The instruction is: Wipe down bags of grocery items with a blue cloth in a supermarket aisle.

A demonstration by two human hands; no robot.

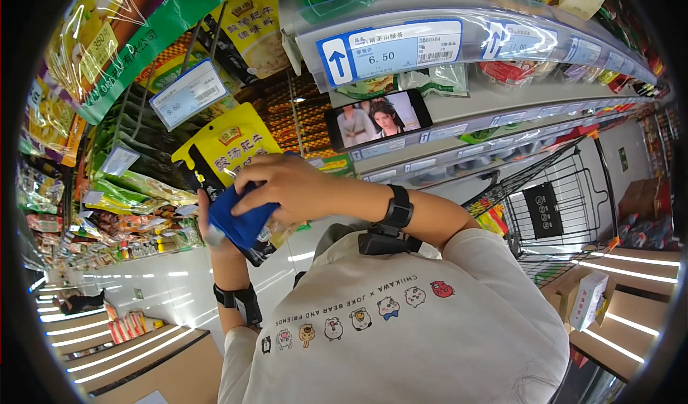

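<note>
My left hand grips a yellow and black seasoning pouch by its lower left side, thumb along the edge. The pouch is tilted, its printed front towards me. Over its lower half lies a blue cloth, bunched under the fingers of my right hand. The right hand pinches this cloth against the pouch front and hides part of the print. Most of my left fingers are hidden behind the pouch and cloth. Just beyond my right hand, a phone playing a video rests at the shelf edge.
Pouches like it hang on hooks at the upper left, behind a price tag. Shelves with a clear label strip curve across the top right. A wire shopping cart stands at right, near a carton. A person is far left.
</note>
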